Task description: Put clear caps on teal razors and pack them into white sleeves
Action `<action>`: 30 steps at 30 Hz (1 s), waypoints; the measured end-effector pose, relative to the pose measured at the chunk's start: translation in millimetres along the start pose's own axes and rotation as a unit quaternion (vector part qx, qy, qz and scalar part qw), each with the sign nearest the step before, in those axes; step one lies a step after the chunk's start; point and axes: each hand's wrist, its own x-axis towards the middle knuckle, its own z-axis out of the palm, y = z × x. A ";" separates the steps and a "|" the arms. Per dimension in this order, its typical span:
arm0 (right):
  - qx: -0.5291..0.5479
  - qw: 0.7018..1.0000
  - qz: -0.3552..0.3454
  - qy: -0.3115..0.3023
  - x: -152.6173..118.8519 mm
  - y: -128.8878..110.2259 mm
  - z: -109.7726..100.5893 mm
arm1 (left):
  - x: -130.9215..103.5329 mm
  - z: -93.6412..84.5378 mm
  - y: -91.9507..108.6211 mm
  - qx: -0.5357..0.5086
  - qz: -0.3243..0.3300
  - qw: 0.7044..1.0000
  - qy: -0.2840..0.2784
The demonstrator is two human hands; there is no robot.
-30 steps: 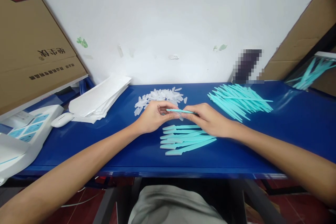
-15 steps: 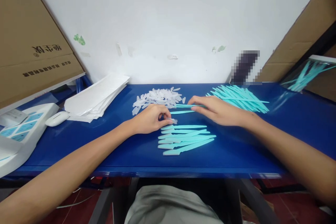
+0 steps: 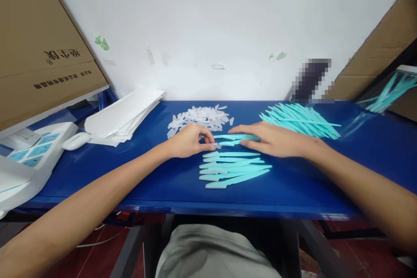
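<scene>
My left hand (image 3: pixel 190 140) pinches a small clear plastic blade cap (image 3: pixel 216 145) between thumb and fingertips. The cap is right at the blade end of a turquoise eyebrow razor (image 3: pixel 230 143); whether the blade is inside it I cannot tell. My right hand (image 3: pixel 275 138) lies over the handle of this razor, thumb on the near side and index finger stretched along the far side. At least one more turquoise razor (image 3: pixel 239 137) lies beneath those fingers. Nearer to me, several capped razors (image 3: pixel 236 168) lie in a loose row, blade ends left.
A heap of clear caps (image 3: pixel 203 116) lies behind my left hand, and a pile of turquoise razors (image 3: pixel 301 119) behind my right. White paper sleeves (image 3: pixel 122 115), a white computer mouse (image 3: pixel 76 140) and a white-blue device (image 3: pixel 41 152) stand left. A clear container (image 3: pixel 389 91) of razors stands right.
My right hand's index finger and thumb have spread further apart, and the razor has moved up to the cap in my left hand. The whole view has shifted slightly.
</scene>
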 end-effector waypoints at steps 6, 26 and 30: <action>-0.034 0.999 -0.004 -0.021 0.6 -2.2 -0.8 | 0.7 -1.2 2.6 0.000 -0.029 1.000 -0.001; -0.223 0.975 -0.003 -0.018 10.5 -28.2 25.4 | -1.5 11.5 8.9 -0.004 -0.064 0.996 0.055; -0.199 0.980 0.013 -0.008 12.1 -28.0 26.0 | -0.9 14.4 7.4 -0.031 -0.062 0.996 0.063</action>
